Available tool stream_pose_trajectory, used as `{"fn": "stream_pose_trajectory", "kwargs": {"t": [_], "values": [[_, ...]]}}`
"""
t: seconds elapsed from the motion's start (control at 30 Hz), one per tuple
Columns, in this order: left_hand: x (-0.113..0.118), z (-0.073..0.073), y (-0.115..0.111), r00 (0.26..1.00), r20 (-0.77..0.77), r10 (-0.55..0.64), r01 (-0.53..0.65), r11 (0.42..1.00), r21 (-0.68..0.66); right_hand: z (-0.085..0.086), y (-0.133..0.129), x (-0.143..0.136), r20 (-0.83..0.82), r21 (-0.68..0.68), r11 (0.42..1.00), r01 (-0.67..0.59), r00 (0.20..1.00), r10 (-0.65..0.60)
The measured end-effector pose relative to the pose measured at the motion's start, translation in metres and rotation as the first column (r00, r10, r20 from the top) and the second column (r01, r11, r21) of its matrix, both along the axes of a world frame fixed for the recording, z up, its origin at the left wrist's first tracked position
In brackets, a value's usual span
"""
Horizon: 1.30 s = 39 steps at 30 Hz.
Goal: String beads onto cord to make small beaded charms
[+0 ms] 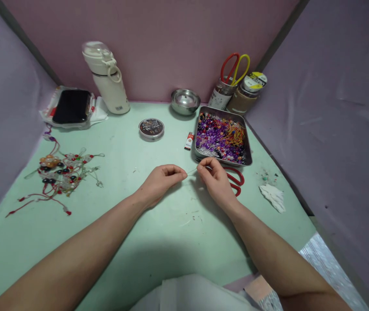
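Observation:
A thin pale thread point(192, 171) stretches between my two hands above the green table point(168, 233). My left hand point(164, 182) pinches its left end between thumb and fingertips. The right end is pinched by my right hand point(216, 180), just in front of a metal tray point(251, 160) full of purple, red, black and clear beads point(215, 134). Red-handled scissors point(238, 177) lie partly hidden behind my right hand. A small red and white packet point(189, 141) lies left of the tray.
Beaded strings point(58, 170) lie at the left, with a phone point(72, 106) behind them. Along the back stand a white bottle point(110, 82), a steel bowl point(185, 103) and jars point(244, 97). A round container point(151, 129) sits mid-table; crumpled tissue point(272, 197) lies right.

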<state>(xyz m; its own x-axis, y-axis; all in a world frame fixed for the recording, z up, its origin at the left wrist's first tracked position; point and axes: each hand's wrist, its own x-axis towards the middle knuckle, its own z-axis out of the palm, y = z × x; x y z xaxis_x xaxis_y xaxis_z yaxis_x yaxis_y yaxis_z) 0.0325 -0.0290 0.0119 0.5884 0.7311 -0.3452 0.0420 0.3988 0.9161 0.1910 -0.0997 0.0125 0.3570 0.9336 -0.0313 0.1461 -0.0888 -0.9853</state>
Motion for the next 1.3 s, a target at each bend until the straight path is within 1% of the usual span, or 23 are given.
{"fn": "stream_pose_trajectory", "kwargs": {"t": [0.13,0.23,0.37,0.47,0.53,0.6,0.67,0.77,0.87,0.93,0.97,1.03,1.07,1.13,1.2,1.3], "values": [[0.001,0.001,0.002,0.99,0.074,0.117,-0.113,0.992,-0.062,-0.003,-0.001,-0.004,0.021,0.034,0.999,-0.026,0.999,0.025],[0.001,0.0,0.004,0.976,0.12,0.182,-0.172,0.981,-0.09,-0.008,-0.003,-0.008,0.05,0.072,0.996,-0.044,0.998,0.04],[0.002,-0.001,0.003,0.963,0.125,0.238,-0.225,0.969,-0.105,-0.012,-0.003,-0.01,0.178,0.106,0.993,-0.059,0.983,0.039],[0.003,-0.003,0.002,0.96,0.069,0.272,-0.27,0.962,-0.03,-0.012,-0.003,-0.008,0.344,0.128,0.986,-0.111,0.937,0.061],[0.002,-0.005,0.002,0.961,0.001,0.276,-0.276,0.958,0.074,-0.01,-0.003,-0.006,0.447,0.147,0.977,-0.153,0.892,0.072],[0.001,-0.006,0.002,0.96,-0.092,0.264,-0.24,0.946,0.217,-0.008,-0.003,-0.004,0.516,0.167,0.965,-0.202,0.852,0.089],[-0.001,-0.005,0.002,0.952,-0.187,0.243,-0.161,0.915,0.369,-0.006,-0.003,-0.001,0.576,0.189,0.948,-0.256,0.811,0.104],[-0.003,-0.002,0.002,0.947,-0.273,0.171,0.013,0.827,0.562,-0.003,-0.003,0.004,0.664,0.219,0.919,-0.329,0.74,0.107],[-0.004,-0.002,0.001,0.958,-0.285,0.039,0.168,0.729,0.664,-0.001,-0.001,0.007,0.696,0.239,0.89,-0.389,0.708,0.123],[-0.004,-0.004,0.0,0.96,-0.279,-0.037,0.225,0.694,0.684,0.0,-0.001,0.008,0.684,0.216,0.886,-0.41,0.711,0.162],[-0.004,-0.005,0.0,0.96,-0.275,-0.06,0.24,0.687,0.686,0.0,-0.001,0.008,0.669,0.19,0.895,-0.403,0.72,0.182],[-0.005,-0.005,-0.001,0.96,-0.267,-0.083,0.25,0.682,0.687,0.0,-0.002,0.008,0.615,0.121,0.929,-0.351,0.761,0.207],[-0.005,-0.005,0.0,0.961,-0.263,-0.087,0.249,0.683,0.687,-0.001,-0.003,0.008,0.57,0.083,0.945,-0.317,0.793,0.216],[-0.005,-0.004,0.0,0.964,-0.253,-0.081,0.238,0.686,0.687,-0.002,-0.004,0.007,0.425,0.023,0.96,-0.28,0.872,0.244],[-0.004,-0.003,0.0,0.968,-0.243,-0.07,0.222,0.692,0.687,-0.004,-0.004,0.005,0.229,-0.01,0.958,-0.286,0.932,0.28],[-0.004,-0.001,-0.001,0.974,-0.221,-0.057,0.197,0.698,0.689,-0.006,-0.003,0.003,-0.005,-0.025,0.949,-0.315,0.949,0.315]]}}
